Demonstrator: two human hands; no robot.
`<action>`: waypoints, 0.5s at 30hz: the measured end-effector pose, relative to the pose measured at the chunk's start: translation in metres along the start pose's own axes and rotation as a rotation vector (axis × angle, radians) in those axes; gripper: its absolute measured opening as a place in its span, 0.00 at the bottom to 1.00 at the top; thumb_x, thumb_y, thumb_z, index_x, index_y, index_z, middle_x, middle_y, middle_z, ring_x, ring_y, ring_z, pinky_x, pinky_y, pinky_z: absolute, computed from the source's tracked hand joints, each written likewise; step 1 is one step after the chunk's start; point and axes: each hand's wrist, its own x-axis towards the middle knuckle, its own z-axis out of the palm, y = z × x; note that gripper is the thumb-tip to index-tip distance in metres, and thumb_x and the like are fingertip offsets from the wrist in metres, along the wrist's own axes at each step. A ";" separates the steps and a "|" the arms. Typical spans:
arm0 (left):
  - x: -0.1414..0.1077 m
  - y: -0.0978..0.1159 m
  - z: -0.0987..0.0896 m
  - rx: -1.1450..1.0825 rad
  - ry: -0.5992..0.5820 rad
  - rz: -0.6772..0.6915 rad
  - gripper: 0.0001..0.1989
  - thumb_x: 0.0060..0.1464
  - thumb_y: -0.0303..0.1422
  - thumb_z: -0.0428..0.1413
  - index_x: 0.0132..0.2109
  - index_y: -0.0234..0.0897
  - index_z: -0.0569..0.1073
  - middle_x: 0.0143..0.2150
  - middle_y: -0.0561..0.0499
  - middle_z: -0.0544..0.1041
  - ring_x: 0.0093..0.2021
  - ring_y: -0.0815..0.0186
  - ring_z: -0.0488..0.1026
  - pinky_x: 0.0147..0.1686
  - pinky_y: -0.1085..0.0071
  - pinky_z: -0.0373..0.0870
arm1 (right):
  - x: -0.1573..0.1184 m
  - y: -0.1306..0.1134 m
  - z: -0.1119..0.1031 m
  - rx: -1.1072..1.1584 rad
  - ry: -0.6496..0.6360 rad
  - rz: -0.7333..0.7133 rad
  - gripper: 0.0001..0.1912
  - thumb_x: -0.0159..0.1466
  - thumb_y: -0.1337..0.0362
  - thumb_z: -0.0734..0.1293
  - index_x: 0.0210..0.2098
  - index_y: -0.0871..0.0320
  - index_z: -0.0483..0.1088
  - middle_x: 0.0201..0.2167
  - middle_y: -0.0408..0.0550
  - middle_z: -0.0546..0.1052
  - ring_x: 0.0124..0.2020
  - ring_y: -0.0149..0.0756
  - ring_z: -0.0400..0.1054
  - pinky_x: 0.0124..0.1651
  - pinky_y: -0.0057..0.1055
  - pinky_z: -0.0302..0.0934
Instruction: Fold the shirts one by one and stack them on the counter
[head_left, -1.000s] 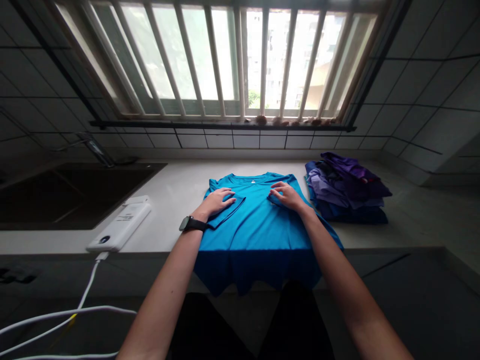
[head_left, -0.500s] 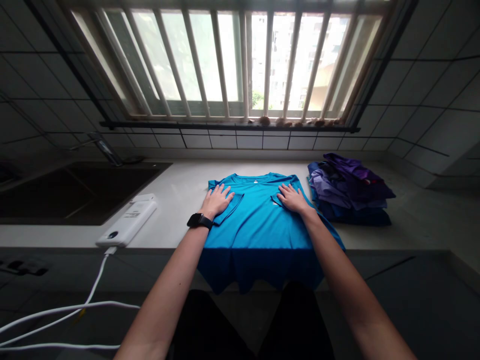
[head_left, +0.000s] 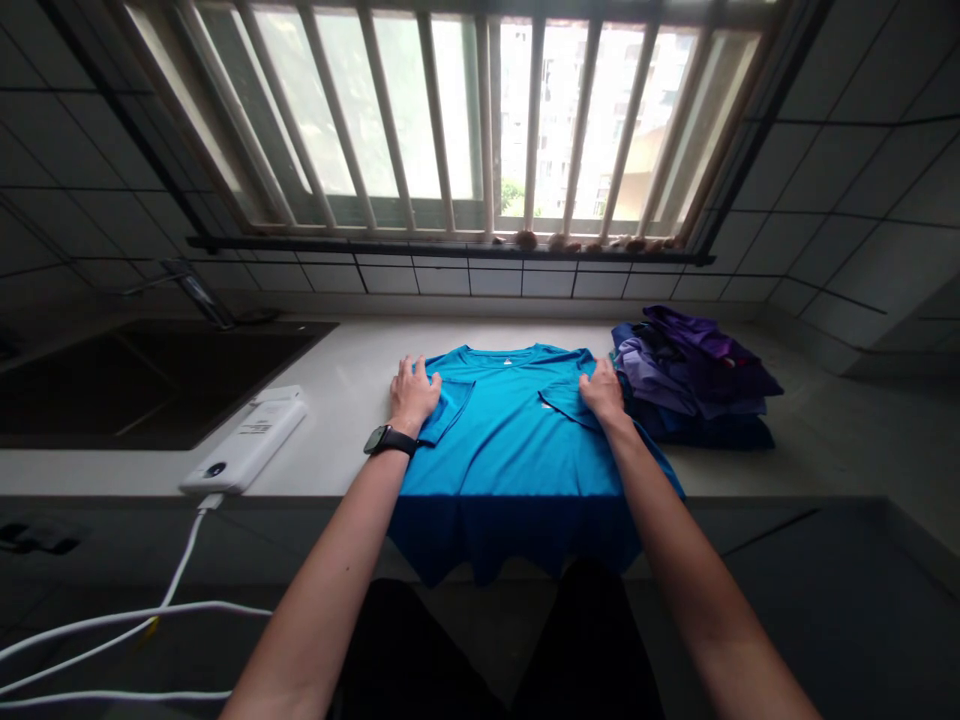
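Observation:
A blue T-shirt point(head_left: 510, 440) lies spread on the countertop, its collar toward the window and both short sleeves turned inward. Its hem hangs over the counter's front edge. At the shirt's left side, below the shoulder, my left hand point(head_left: 415, 395) has bent fingers around the edge, with the thumb over the fabric beside the left sleeve. A black watch point(head_left: 391, 440) is on that wrist. My right hand point(head_left: 602, 390) is closed in the same way on the right side, its thumb near the folded right sleeve. The fingertips of both hands are partly hidden.
Right of the shirt stands a pile of folded purple and dark blue clothes point(head_left: 694, 380). To the left lie a white power bank point(head_left: 244, 445) with a white cable point(head_left: 180, 565) and a dark sink point(head_left: 150, 390) with a faucet point(head_left: 199, 295). A barred window is behind.
Both hands have slid outward from lying flat on the sleeves to the shirt's side edges, and their fingers have bent. The shirt stays in place.

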 end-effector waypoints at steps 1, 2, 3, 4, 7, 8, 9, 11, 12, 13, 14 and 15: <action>0.002 -0.002 0.000 -0.017 0.013 -0.046 0.30 0.66 0.35 0.49 0.71 0.28 0.64 0.75 0.29 0.62 0.76 0.44 0.56 0.73 0.46 0.52 | 0.000 0.000 -0.001 0.000 0.003 0.050 0.27 0.69 0.68 0.60 0.66 0.69 0.65 0.62 0.70 0.73 0.62 0.53 0.71 0.63 0.41 0.64; 0.004 -0.004 -0.001 -0.042 0.014 -0.087 0.29 0.64 0.32 0.50 0.70 0.28 0.64 0.72 0.28 0.65 0.75 0.43 0.59 0.73 0.44 0.52 | 0.000 0.000 -0.003 0.000 0.002 0.091 0.28 0.69 0.67 0.61 0.67 0.69 0.65 0.59 0.70 0.75 0.60 0.54 0.72 0.61 0.42 0.65; 0.006 -0.007 -0.001 -0.076 0.008 -0.114 0.29 0.62 0.30 0.52 0.69 0.29 0.65 0.69 0.28 0.69 0.73 0.42 0.63 0.72 0.44 0.54 | 0.000 0.001 -0.003 0.000 -0.003 0.120 0.28 0.69 0.66 0.62 0.67 0.69 0.65 0.57 0.69 0.77 0.58 0.55 0.73 0.59 0.42 0.66; 0.007 -0.011 -0.002 -0.120 0.001 -0.123 0.29 0.59 0.28 0.54 0.67 0.30 0.66 0.66 0.29 0.73 0.70 0.43 0.67 0.71 0.45 0.57 | 0.000 0.001 -0.004 -0.002 -0.009 0.133 0.29 0.68 0.66 0.63 0.67 0.68 0.65 0.55 0.69 0.78 0.57 0.55 0.74 0.58 0.41 0.67; 0.011 -0.020 -0.005 -0.288 0.004 -0.062 0.33 0.47 0.20 0.56 0.63 0.35 0.67 0.55 0.38 0.81 0.60 0.50 0.77 0.63 0.54 0.70 | 0.002 0.002 -0.004 0.024 -0.018 0.115 0.30 0.63 0.69 0.66 0.66 0.65 0.67 0.53 0.64 0.80 0.57 0.52 0.74 0.57 0.38 0.67; 0.011 -0.021 -0.006 -0.340 0.009 -0.027 0.34 0.44 0.18 0.55 0.61 0.36 0.67 0.52 0.41 0.82 0.56 0.53 0.78 0.60 0.58 0.72 | 0.002 0.002 -0.004 0.043 -0.016 0.104 0.31 0.62 0.72 0.65 0.65 0.65 0.68 0.53 0.62 0.80 0.57 0.50 0.74 0.57 0.36 0.67; 0.011 -0.022 -0.006 -0.385 0.010 0.010 0.36 0.42 0.17 0.54 0.60 0.37 0.67 0.48 0.44 0.82 0.53 0.56 0.79 0.57 0.61 0.74 | 0.003 0.001 -0.004 0.061 -0.014 0.094 0.32 0.60 0.74 0.65 0.65 0.64 0.68 0.53 0.60 0.81 0.56 0.48 0.75 0.57 0.35 0.67; 0.011 -0.021 -0.006 -0.445 -0.003 0.076 0.37 0.38 0.17 0.53 0.59 0.39 0.67 0.43 0.50 0.81 0.49 0.60 0.80 0.55 0.64 0.75 | 0.004 0.000 -0.005 0.086 0.002 0.078 0.33 0.59 0.77 0.63 0.64 0.63 0.69 0.51 0.57 0.82 0.55 0.46 0.76 0.57 0.33 0.67; 0.011 -0.019 -0.006 -0.456 -0.014 0.095 0.38 0.37 0.17 0.53 0.60 0.39 0.67 0.42 0.51 0.80 0.48 0.61 0.80 0.54 0.65 0.76 | 0.003 0.000 -0.005 0.092 0.009 0.073 0.32 0.60 0.77 0.62 0.64 0.64 0.70 0.49 0.56 0.83 0.55 0.45 0.76 0.58 0.32 0.66; 0.011 -0.018 -0.005 -0.453 -0.027 0.098 0.40 0.36 0.17 0.54 0.61 0.38 0.67 0.42 0.50 0.80 0.47 0.60 0.80 0.53 0.65 0.76 | 0.003 -0.001 -0.005 0.096 0.010 0.071 0.32 0.60 0.76 0.62 0.64 0.64 0.71 0.48 0.56 0.84 0.55 0.45 0.76 0.58 0.33 0.66; 0.010 -0.016 -0.005 -0.440 -0.041 0.085 0.42 0.35 0.17 0.54 0.62 0.37 0.66 0.44 0.49 0.80 0.48 0.59 0.80 0.53 0.65 0.77 | 0.002 -0.001 -0.005 0.105 0.007 0.067 0.31 0.61 0.76 0.62 0.64 0.63 0.71 0.47 0.56 0.84 0.55 0.46 0.76 0.59 0.33 0.66; 0.010 -0.014 -0.005 -0.423 -0.057 0.062 0.44 0.35 0.18 0.55 0.64 0.35 0.65 0.48 0.46 0.80 0.50 0.58 0.80 0.53 0.65 0.77 | 0.002 -0.002 -0.005 0.119 0.001 0.058 0.32 0.60 0.75 0.62 0.64 0.63 0.71 0.47 0.55 0.84 0.54 0.46 0.76 0.59 0.34 0.66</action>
